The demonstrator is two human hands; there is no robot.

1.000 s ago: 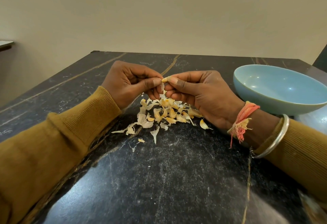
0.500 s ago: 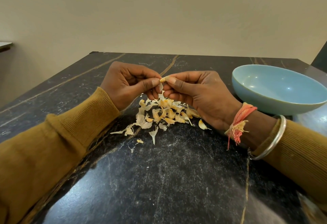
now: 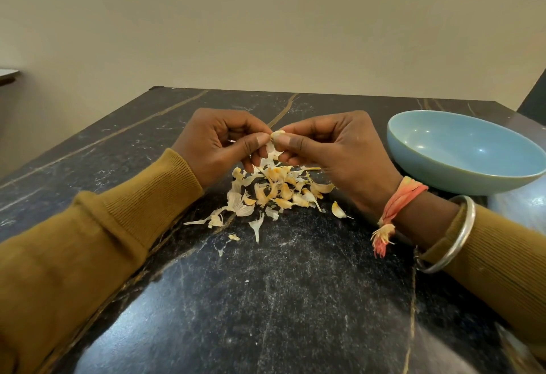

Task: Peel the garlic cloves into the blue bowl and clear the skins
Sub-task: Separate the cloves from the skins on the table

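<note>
Pinching one garlic clove point(image 3: 277, 135) between both hands point(image 3: 220, 144) point(image 3: 329, 144), left of the blue bowl point(image 3: 461, 152), we judge it light, firm and slippery, its papery skin fragile; grip the tip.

Soft warm light, glare on the tabletop point(image 3: 266, 299), wide-angle edge distortion.

No legible text or labels anywhere.
</note>
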